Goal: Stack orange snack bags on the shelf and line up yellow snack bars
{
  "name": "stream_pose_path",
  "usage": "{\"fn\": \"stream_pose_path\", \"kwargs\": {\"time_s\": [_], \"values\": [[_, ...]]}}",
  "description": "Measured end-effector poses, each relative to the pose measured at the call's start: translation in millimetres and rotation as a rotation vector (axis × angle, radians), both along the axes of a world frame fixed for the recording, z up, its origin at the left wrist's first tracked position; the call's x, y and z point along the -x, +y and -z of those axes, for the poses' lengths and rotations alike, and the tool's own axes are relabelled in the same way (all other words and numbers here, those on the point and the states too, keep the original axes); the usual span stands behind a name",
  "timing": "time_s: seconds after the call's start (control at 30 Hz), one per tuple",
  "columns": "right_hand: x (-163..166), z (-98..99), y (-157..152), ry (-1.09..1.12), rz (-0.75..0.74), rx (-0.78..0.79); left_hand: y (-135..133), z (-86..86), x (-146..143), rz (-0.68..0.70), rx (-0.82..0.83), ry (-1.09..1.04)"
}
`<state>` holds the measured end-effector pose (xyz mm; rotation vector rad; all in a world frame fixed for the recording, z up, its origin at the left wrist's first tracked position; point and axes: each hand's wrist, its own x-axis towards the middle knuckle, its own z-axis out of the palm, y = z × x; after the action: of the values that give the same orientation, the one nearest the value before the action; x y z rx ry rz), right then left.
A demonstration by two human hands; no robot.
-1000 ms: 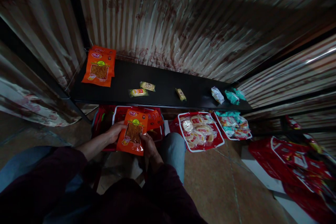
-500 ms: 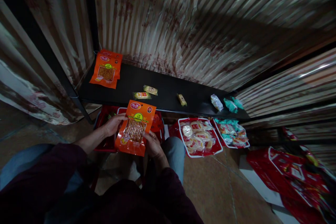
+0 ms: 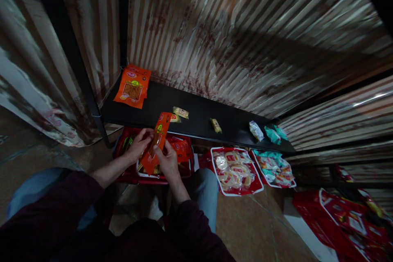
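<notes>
Both my hands hold one orange snack packet point(image 3: 159, 131), turned partly edge-on, above a red basket point(image 3: 188, 172) near the shelf's front edge. My left hand point(image 3: 139, 145) grips its left side, fingers partly hidden behind it. On the right side, my right hand point(image 3: 167, 159) pinches the packet with the thumb in front. More orange packets point(image 3: 182, 149) lie in the basket below. At the left end of the black shelf point(image 3: 196, 127) lie overlapping orange packets point(image 3: 133, 86). Just beyond the held packet are small yellow wrapped snacks point(image 3: 181, 112), partly covered by it.
Farther right on the shelf are a single yellow snack point(image 3: 215, 125), a white packet point(image 3: 256, 131) and teal packets point(image 3: 272, 135). Below stand a basket of round wrapped snacks point(image 3: 236, 168) and one of teal packets point(image 3: 274, 168). Red packages point(image 3: 353, 217) fill the lower right. A striped curtain point(image 3: 196, 49) hangs behind.
The held packet has turned from facing me flat to a narrow, slanted view, uncovering more of the basket beneath. Both hands still hold it. My view has shifted slightly.
</notes>
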<state>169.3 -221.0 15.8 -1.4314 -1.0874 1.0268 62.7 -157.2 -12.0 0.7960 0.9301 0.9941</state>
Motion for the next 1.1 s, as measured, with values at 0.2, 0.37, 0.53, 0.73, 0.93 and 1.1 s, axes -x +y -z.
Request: {"fn": "stream_pose_path", "kwargs": {"time_s": [0.2,0.37,0.53,0.73,0.93,1.1], "values": [[9.7,6.0,-4.4,-0.504,0.06,-0.04,-11.5,-4.2,2.0,0.225,0.239,-0.286],[9.2,1.6,-9.8,-0.615,-0.028,-0.087,-6.0,-10.9,5.7,0.286,0.34,-0.412],[-0.7,1.9,-13.5,-0.682,0.056,-0.203,3.9,-13.4,11.7,0.294,0.418,-0.465],[-4.9,10.1,-15.7,-0.79,0.111,-0.151,9.9,-7.2,15.2,0.243,0.432,-0.487],[-4.0,9.2,-18.0,-0.791,0.092,-0.099,7.1,-10.4,13.8,0.274,0.439,-0.475],[0.5,10.6,-26.6,-0.7,0.037,-0.038,0.4,-9.8,7.2,0.38,0.414,-0.46]]}}
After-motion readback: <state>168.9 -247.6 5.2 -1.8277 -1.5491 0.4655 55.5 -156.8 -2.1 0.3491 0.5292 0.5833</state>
